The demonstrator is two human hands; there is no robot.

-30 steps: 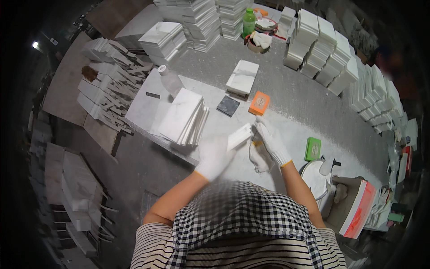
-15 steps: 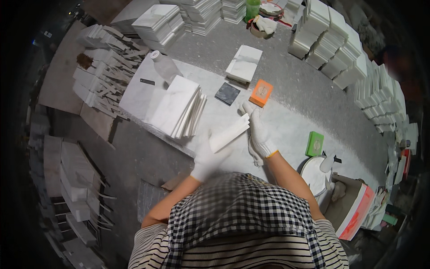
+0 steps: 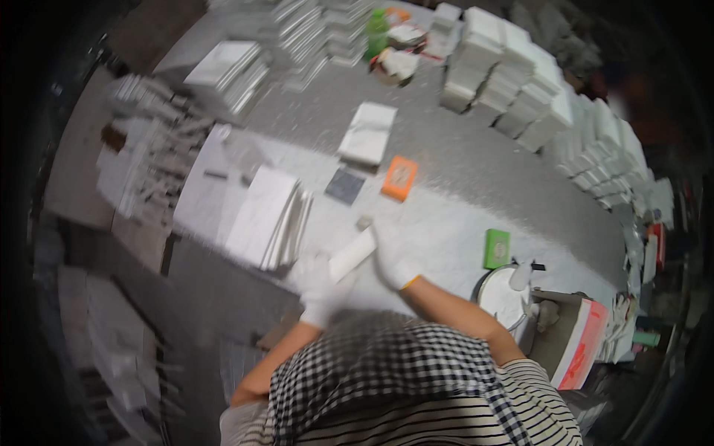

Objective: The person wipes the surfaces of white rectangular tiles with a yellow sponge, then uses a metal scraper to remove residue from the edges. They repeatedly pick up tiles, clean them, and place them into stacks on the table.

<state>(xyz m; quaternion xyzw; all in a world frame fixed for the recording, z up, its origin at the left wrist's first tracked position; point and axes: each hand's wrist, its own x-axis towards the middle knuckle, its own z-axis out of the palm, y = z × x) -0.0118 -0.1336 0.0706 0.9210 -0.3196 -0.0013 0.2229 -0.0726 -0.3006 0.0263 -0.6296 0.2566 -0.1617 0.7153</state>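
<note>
My left hand (image 3: 316, 284), in a white glove, is closed around the lower end of some flat white marble-like strips (image 3: 352, 255). Blur hides how many strips there are. At their other end is my right hand (image 3: 390, 262), also gloved; its palm lies against the strips and its fingers stretch past them, smeared by motion. Just left of my left hand leans a row of white tiles (image 3: 262, 215). Beyond my hands a dark square tile (image 3: 344, 186) and an orange box (image 3: 399, 178) lie on the pale work surface (image 3: 439, 223).
White slabs (image 3: 368, 134) lie farther back. A bottle (image 3: 245, 156) stands behind the tile row. To the right are a green box (image 3: 497, 248), a round white-topped container (image 3: 506, 297) and an open carton (image 3: 569, 334). Tall tile stacks (image 3: 506, 82) line the far side.
The view has shifted, so the scene sits farther left and mostly lower. The strips' far ends, staggered before, now look more even against my right palm.
</note>
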